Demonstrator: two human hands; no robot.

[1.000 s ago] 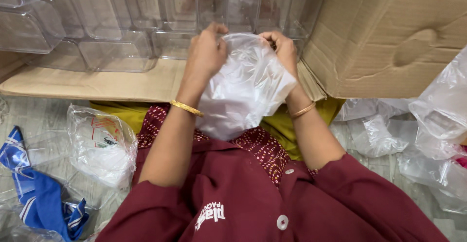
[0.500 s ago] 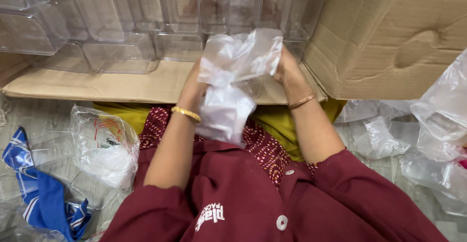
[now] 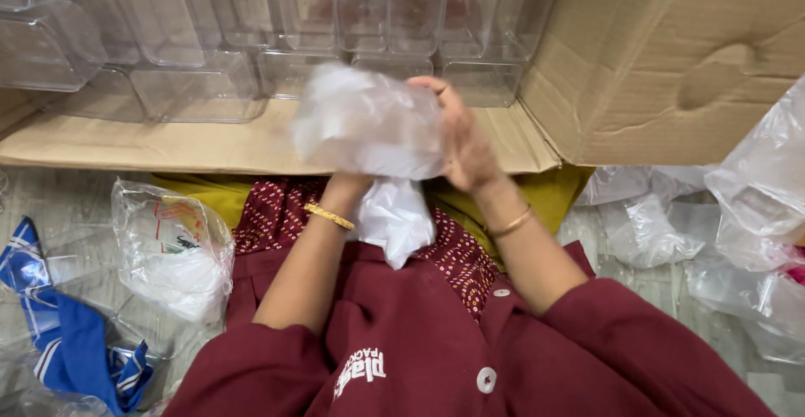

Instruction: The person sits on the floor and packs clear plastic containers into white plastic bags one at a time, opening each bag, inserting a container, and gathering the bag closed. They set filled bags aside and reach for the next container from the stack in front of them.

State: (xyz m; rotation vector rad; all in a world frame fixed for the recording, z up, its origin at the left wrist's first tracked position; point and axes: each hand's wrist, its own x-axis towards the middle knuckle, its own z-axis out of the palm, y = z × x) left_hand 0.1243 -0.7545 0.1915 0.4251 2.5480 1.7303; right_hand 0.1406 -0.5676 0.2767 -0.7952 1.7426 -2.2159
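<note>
The plastic bag [image 3: 369, 128] is milky white. The sleeves [image 3: 587, 350] are maroon; the cloth [image 3: 59, 341] is blue with white stripes.

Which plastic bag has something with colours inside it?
The clear bag on the floor at the person's left: red and orange print shows through it. The bag in the hands and the bags at the right look plain white.
</note>
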